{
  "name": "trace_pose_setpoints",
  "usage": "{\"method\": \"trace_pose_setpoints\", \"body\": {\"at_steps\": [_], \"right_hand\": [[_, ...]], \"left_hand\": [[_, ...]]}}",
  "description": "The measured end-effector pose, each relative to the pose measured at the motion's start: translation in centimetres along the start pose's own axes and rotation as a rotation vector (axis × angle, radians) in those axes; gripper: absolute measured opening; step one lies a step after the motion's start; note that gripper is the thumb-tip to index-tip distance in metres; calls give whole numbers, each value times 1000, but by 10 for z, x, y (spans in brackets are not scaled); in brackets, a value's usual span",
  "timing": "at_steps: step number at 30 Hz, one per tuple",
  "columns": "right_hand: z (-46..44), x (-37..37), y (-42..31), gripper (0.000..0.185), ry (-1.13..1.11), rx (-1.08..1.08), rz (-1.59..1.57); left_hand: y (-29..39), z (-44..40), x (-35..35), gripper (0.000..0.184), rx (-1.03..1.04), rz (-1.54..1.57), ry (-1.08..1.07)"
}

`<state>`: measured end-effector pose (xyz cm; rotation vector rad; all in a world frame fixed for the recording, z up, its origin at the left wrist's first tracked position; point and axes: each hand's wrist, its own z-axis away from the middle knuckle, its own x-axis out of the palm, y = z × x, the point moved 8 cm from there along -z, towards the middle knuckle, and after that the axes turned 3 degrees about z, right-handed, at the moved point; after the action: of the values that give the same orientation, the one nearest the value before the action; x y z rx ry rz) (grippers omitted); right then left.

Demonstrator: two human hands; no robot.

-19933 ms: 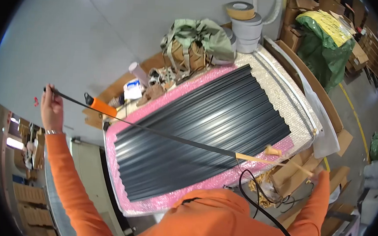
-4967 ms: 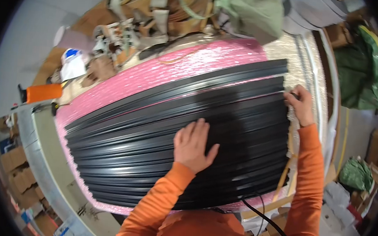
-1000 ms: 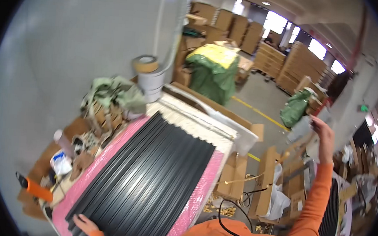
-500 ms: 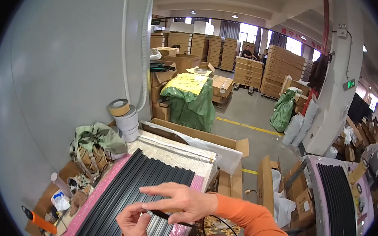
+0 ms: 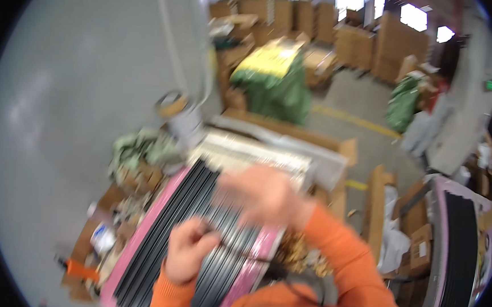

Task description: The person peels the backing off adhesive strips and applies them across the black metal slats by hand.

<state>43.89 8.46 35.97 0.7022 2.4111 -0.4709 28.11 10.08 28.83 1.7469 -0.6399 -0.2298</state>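
Moving apart from left hand (image 5: 189, 252): blurred right hand (image 5: 268, 196) over black strips (image 5: 211, 288).

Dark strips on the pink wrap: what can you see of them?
The dark strips look long, narrow and glossy; metal or plastic, I can't tell. They lie side by side on the pink wrap, which shows along both long sides. The left hand and right hand hide part of them; contact is unclear.
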Motion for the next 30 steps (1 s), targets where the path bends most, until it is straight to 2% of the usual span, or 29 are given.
{"method": "trace_pose_setpoints", "body": {"at_steps": [1,2,4,5,7,10,14,16,17,18,20,22,26,29,30], "right_hand": [[2,-18,16,45,154,173,114],[15,-14,63,37,291,436,-207],[27,3,92,33,277,543,-629],[24,30,81,37,113,480,-772],[27,74,43,44,-185,375,-1087],[38,118,10,44,-429,453,-1470],[29,129,8,34,-449,392,-1608],[27,136,25,23,-414,442,-1295],[18,130,25,13,-294,422,-1276],[14,129,23,13,-295,444,-1282],[-2,105,23,4,-157,137,-757],[2,100,39,5,-36,34,-511],[50,92,116,7,-36,114,-202],[126,87,205,10,-217,426,-29],[162,83,235,14,-280,552,36]], "left_hand": [[7,-5,2,5,-40,-15,13],[10,-7,1,5,-64,-20,16],[13,-12,-8,6,152,131,-41],[13,-13,-15,10,166,168,-90],[17,-15,-18,10,189,116,-53],[22,-14,-22,10,235,37,-29],[18,-7,-31,12,176,-23,69],[23,-3,-37,11,249,-113,124],[25,-3,-38,11,276,-118,141],[28,-2,-41,11,281,-159,180],[34,-3,-42,8,297,-263,256],[44,-2,-45,7,355,-389,349],[61,8,-64,9,495,-265,446],[78,16,-103,18,438,-153,323],[85,19,-120,17,452,-131,413]]}}
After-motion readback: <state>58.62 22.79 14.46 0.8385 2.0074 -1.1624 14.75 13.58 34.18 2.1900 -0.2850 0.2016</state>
